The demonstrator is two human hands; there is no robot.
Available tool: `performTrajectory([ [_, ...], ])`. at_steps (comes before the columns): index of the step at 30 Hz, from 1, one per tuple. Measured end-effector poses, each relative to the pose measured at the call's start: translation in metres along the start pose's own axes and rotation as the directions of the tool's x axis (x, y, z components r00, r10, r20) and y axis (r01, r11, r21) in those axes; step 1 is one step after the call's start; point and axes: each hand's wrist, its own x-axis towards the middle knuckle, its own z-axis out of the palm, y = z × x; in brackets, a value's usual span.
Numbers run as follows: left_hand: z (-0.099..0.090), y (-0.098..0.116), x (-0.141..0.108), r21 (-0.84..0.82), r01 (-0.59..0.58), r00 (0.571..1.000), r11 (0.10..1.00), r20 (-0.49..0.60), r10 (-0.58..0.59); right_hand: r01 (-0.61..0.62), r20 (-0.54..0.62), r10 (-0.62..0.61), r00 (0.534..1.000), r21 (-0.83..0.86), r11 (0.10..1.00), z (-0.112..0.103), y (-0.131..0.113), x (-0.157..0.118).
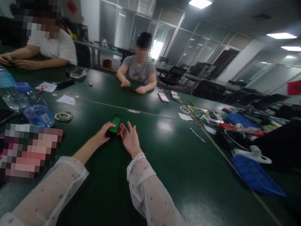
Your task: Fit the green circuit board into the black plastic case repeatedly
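Note:
My left hand (106,131) is closed around a small black phone (115,123) with a lit green screen. The thumb lies over the screen's left side, and the phone is held just above the dark green table (161,158). Close to the phone's right edge is my right hand (130,139), palm turned inward and fingers apart. Nothing shows in it; whether a fingertip touches the phone I cannot tell. Sheer white dotted sleeves cover both forearms.
At left stand water bottles (38,109), a beaded bracelet (63,116) and a partly blurred pink item (37,151). To the right lie a wrench (197,135), cables (194,112) and a blue tray (257,174). A person (139,70) sits opposite, another (52,45) at far left.

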Motion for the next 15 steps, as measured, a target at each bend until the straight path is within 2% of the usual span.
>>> performTrajectory([
  [11, -0.0042, -0.0034, 0.0057, -0.023, -0.047, 0.998, 0.999, -0.043, 0.046, 0.059, -0.046, -0.059, 0.997, -0.005, 0.998, 0.0027, 0.0085, 0.0045],
  [15, -0.0013, -0.0061, 0.0023, 0.037, -0.098, 0.991, 0.994, -0.086, 0.101, 0.063, -0.044, -0.063, 0.997, -0.013, 0.998, 0.0034, 0.0086, 0.0029],
])
